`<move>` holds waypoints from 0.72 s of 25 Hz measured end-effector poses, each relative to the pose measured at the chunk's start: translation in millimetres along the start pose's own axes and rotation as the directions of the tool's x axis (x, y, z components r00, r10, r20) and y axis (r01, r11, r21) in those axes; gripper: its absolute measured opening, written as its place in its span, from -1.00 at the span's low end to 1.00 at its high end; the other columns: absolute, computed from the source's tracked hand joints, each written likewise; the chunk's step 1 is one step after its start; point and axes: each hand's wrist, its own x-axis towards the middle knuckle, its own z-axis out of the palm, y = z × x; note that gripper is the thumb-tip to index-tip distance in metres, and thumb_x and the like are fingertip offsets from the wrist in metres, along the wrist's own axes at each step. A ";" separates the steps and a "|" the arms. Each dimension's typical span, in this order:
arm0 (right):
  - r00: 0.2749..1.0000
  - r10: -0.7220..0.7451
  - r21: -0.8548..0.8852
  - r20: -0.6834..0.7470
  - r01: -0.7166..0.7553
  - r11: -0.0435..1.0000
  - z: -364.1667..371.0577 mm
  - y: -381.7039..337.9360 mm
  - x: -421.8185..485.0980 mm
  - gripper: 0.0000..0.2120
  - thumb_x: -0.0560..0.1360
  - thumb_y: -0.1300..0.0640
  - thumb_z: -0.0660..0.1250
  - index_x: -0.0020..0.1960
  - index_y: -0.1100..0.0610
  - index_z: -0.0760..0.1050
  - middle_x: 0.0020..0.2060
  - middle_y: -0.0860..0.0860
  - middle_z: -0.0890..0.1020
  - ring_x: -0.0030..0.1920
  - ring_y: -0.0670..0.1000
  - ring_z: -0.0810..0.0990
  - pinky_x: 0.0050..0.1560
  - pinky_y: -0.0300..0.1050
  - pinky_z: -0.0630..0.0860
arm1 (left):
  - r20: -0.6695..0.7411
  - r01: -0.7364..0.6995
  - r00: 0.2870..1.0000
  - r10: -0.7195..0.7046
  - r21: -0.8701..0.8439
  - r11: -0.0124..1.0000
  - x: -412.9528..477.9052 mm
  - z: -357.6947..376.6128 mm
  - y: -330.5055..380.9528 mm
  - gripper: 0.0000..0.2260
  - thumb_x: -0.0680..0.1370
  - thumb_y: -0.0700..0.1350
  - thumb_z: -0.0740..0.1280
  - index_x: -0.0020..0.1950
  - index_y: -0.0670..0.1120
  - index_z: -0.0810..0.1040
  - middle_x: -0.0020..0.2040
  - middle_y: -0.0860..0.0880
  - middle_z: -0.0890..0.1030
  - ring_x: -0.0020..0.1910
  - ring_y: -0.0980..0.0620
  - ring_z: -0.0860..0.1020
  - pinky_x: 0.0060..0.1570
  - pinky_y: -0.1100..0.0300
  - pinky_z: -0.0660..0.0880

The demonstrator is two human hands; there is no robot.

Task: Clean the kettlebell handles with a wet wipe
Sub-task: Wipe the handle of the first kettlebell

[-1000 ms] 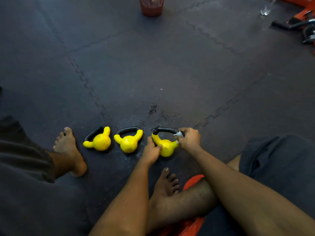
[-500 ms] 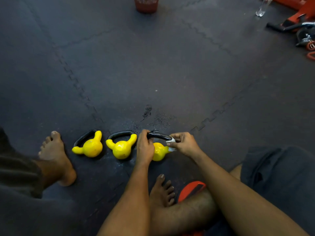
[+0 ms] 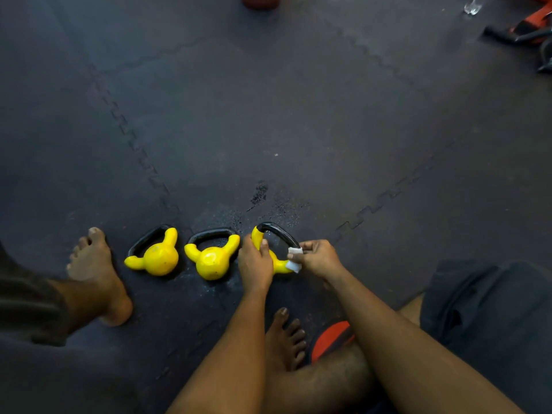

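My left hand has moved up to grip the yellow side of the right-most kettlebell on the floor mat near my feet, and my right hand, pinching the wet wipe round the black handle, has slid it down to the right end, so I think this handle is nearly done.

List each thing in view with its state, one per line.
Left kettlebell: on the floor mat, untouched.
Middle kettlebell: on the floor mat, untouched.
Right kettlebell: yellow horn gripped by the left hand.
Wet wipe: wrapped on the right kettlebell's black handle, pinched by the right hand.
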 end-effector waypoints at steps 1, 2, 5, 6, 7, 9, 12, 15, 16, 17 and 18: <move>1.000 0.023 -0.015 0.003 -0.023 1.000 -1.7 0.5 -1.0 -0.71 0.32 0.24 0.58 -0.01 0.26 0.60 -0.14 0.15 0.68 -0.15 0.04 0.64 -0.18 -0.12 0.62 | -0.017 -0.016 1.000 0.017 0.040 0.999 -3.7 3.9 -0.4 -0.76 0.61 -0.08 0.23 0.19 -0.21 0.44 0.06 -0.28 0.57 0.07 -0.28 0.52 -0.04 -0.04 0.39; 0.998 0.052 -0.013 0.016 -0.052 0.999 -2.2 2.0 1.1 -0.73 0.31 0.24 0.58 -0.05 0.28 0.60 -0.15 0.18 0.68 -0.16 0.08 0.66 -0.18 -0.07 0.65 | -0.030 -0.030 0.999 0.033 0.080 0.996 -3.8 6.8 -0.4 -0.79 0.62 -0.08 0.21 0.15 -0.20 0.45 0.03 -0.28 0.57 0.04 -0.28 0.52 -0.07 -0.04 0.39; 0.996 0.091 0.068 0.002 -0.091 0.993 0.5 1.0 7.2 -0.78 0.31 0.26 0.58 -0.13 0.23 0.58 -0.14 0.21 0.67 -0.14 0.14 0.66 -0.04 0.09 0.64 | -0.074 -0.041 0.996 0.051 0.127 0.991 -0.5 8.7 -1.1 -0.80 0.63 -0.07 0.20 0.10 -0.20 0.44 0.00 -0.27 0.59 0.01 -0.28 0.54 -0.11 -0.04 0.38; 0.997 0.066 0.075 -0.041 -0.063 0.995 3.7 -2.7 6.4 -0.81 0.33 0.25 0.56 -0.15 0.18 0.58 -0.17 0.17 0.66 -0.15 0.10 0.64 -0.06 0.03 0.62 | -0.100 -0.029 0.994 0.041 0.121 0.992 0.1 9.1 -0.6 -0.80 0.63 -0.07 0.20 0.10 -0.19 0.44 0.01 -0.27 0.59 0.01 -0.29 0.54 -0.11 -0.04 0.39; 0.992 0.027 0.021 -0.123 -0.024 0.999 8.1 -6.8 4.6 -0.84 0.34 0.23 0.55 -0.13 0.16 0.60 -0.19 0.13 0.66 -0.15 0.08 0.64 -0.08 -0.04 0.60 | -0.120 -0.012 0.992 0.026 0.118 0.993 0.9 10.1 1.3 -0.80 0.62 -0.07 0.20 0.10 -0.19 0.45 0.02 -0.27 0.60 0.02 -0.29 0.55 -0.10 -0.04 0.39; 0.942 -0.047 -0.157 -0.332 -0.006 0.988 23.3 -10.7 -8.6 -0.76 0.39 0.16 0.50 0.04 0.15 0.64 -0.13 0.11 0.67 -0.08 0.09 0.65 -0.06 -0.10 0.56 | -0.119 0.000 0.993 0.016 0.134 0.991 3.5 13.6 2.1 -0.81 0.62 -0.07 0.20 0.09 -0.18 0.44 0.03 -0.26 0.60 0.03 -0.28 0.55 -0.11 -0.03 0.38; 0.852 -0.080 -0.192 -0.517 -0.024 0.981 44.5 -7.8 -22.7 -0.71 0.44 0.14 0.44 0.16 0.12 0.59 -0.04 0.15 0.67 -0.01 0.16 0.63 -0.04 -0.05 0.54 | -0.075 -0.014 0.997 0.028 0.183 0.983 6.7 15.8 2.4 -0.80 0.61 -0.03 0.20 0.07 -0.16 0.43 0.01 -0.23 0.60 0.02 -0.26 0.55 -0.12 -0.02 0.38; 0.926 -0.021 0.023 -0.377 0.032 0.999 34.4 -1.1 -5.5 -0.77 0.40 0.24 0.48 0.05 0.20 0.59 -0.16 0.12 0.68 -0.14 0.07 0.64 -0.10 -0.11 0.56 | -0.077 -0.019 0.997 0.030 0.144 0.989 10.2 14.3 0.2 -0.80 0.61 -0.04 0.21 0.07 -0.17 0.44 0.01 -0.25 0.61 0.02 -0.27 0.55 -0.09 -0.04 0.39; 0.968 0.018 0.165 -0.250 0.024 0.986 25.8 -1.1 -0.6 -0.75 0.40 0.30 0.48 0.06 0.24 0.57 -0.18 0.12 0.67 -0.16 0.07 0.63 -0.12 -0.12 0.57 | -0.072 -0.023 0.997 0.033 0.128 0.991 10.7 12.6 -1.2 -0.80 0.61 -0.04 0.21 0.06 -0.18 0.44 0.00 -0.26 0.61 0.01 -0.27 0.55 -0.09 -0.03 0.39; 0.994 0.040 0.309 -0.103 -0.006 0.951 16.6 -1.8 3.2 -0.73 0.42 0.36 0.46 0.09 0.27 0.53 -0.18 0.13 0.67 -0.17 0.07 0.64 -0.13 -0.11 0.58 | -0.059 -0.025 0.998 0.032 0.113 0.993 11.6 10.2 -2.9 -0.80 0.61 -0.04 0.22 0.06 -0.18 0.44 -0.01 -0.26 0.61 0.00 -0.28 0.55 -0.09 -0.03 0.39; 0.998 0.049 0.420 0.044 -0.063 0.905 8.7 -3.6 4.1 -0.74 0.43 0.39 0.43 0.10 0.29 0.50 -0.17 0.14 0.67 -0.20 0.07 0.65 -0.15 -0.11 0.61 | -0.042 -0.022 0.999 0.026 0.099 0.995 13.4 7.4 -5.2 -0.80 0.62 -0.04 0.22 0.05 -0.18 0.44 -0.02 -0.26 0.60 -0.01 -0.28 0.55 -0.09 -0.02 0.39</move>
